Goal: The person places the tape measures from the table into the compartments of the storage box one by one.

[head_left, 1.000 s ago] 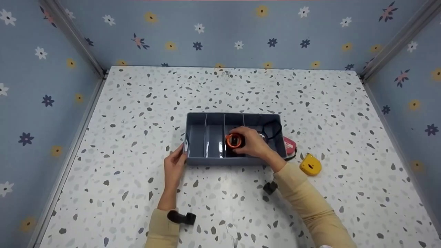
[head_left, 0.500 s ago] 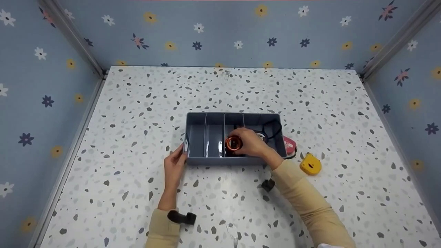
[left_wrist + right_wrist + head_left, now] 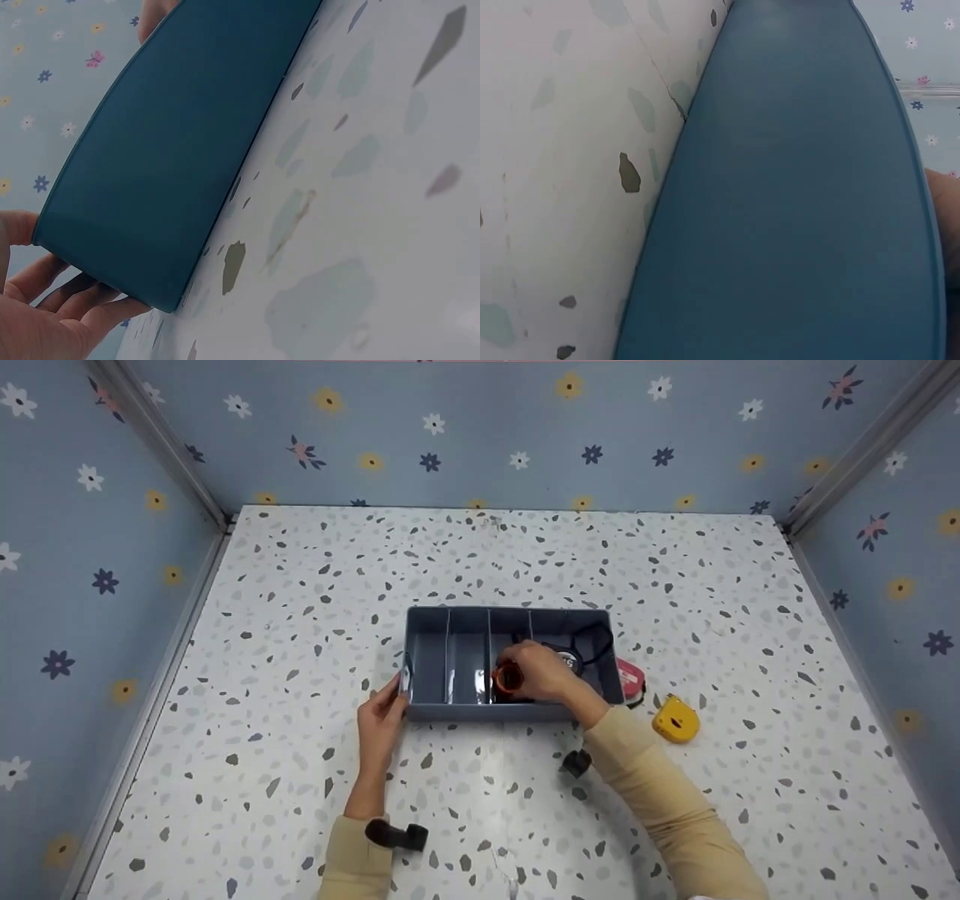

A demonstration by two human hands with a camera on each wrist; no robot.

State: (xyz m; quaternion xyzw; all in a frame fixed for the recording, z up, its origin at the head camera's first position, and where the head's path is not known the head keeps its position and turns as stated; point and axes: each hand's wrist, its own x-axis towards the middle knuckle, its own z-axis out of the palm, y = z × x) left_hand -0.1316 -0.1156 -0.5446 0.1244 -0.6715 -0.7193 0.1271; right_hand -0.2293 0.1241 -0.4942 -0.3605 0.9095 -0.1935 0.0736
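At the left, the person's left hand pinches the end of the gray box, thumb at the rim, fingers against the wall; the box looks light and stiff, best steadied there. Next, in the third compartment from the left, an orange ring, probably light, firm and slippery, seems best held by its outer sides, where the right hand's fingers are clamped. Compared with half a second ago, both sit slightly nearer the front wall.
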